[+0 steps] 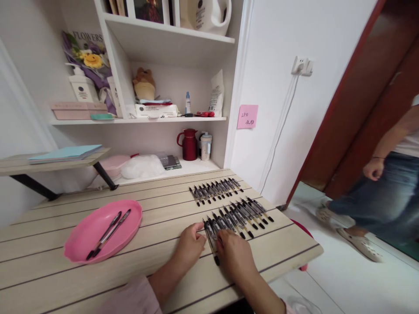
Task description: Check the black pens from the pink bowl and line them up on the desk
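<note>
My left hand (191,243) rests at the left end of a row of pens, its thumb and forefinger apart beside the outermost pen (210,242). That pen has a clear barrel and a black cap. My right hand (236,256) is closed, with its curled fingers on a pen near this end of the row; its palm and part of the pens are hidden. The near row of black pens (242,213) runs off to the right, side by side and slightly slanted. Behind it lies a second row of pens (216,190).
A pink tray (132,209) on the left holds two pens (109,233). A small raised stand (98,155) bears blue paper (67,153). Shelves with a red jug (190,146) and cup (206,146) stand behind the table. Another person (389,187) is at the right.
</note>
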`<state>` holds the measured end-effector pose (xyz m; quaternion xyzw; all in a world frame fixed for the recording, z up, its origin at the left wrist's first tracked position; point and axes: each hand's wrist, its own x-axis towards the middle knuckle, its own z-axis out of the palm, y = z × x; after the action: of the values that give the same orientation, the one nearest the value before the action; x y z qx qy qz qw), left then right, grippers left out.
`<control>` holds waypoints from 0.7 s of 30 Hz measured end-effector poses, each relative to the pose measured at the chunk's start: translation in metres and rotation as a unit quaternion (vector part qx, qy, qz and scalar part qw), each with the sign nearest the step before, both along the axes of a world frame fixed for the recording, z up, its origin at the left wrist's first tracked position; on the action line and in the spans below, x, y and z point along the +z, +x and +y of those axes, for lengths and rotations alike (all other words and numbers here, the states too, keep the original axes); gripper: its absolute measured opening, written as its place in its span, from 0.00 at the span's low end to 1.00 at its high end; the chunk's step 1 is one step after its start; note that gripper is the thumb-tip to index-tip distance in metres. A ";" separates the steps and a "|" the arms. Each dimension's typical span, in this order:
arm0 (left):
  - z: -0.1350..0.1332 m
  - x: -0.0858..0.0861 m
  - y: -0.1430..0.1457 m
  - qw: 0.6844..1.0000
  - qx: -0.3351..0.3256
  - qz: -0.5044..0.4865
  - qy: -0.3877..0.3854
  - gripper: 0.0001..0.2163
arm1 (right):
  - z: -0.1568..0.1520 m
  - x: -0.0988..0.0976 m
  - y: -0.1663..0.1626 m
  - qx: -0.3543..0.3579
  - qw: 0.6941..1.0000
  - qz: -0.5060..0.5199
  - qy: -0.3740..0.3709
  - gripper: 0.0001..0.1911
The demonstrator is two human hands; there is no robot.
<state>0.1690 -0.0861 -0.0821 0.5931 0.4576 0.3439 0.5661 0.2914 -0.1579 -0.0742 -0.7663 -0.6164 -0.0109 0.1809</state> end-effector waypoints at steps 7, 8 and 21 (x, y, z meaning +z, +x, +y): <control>0.002 -0.006 0.007 1.000 -0.023 0.015 0.007 0.18 | 0.002 -0.003 -0.001 0.005 1.000 -0.006 -0.012 0.09; 0.003 -0.006 0.007 1.000 -0.024 0.017 0.008 0.19 | 0.002 -0.004 -0.001 0.004 1.000 -0.005 -0.012 0.09; 0.003 0.007 0.007 0.998 -0.035 0.055 0.000 0.23 | -0.025 -0.014 0.014 -0.020 0.998 0.027 0.053 0.11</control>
<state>0.1761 -0.0833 -0.0751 0.6269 0.4667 0.2909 0.5518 0.3052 -0.1830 -0.0882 -0.7678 -0.5946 -0.0264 0.2371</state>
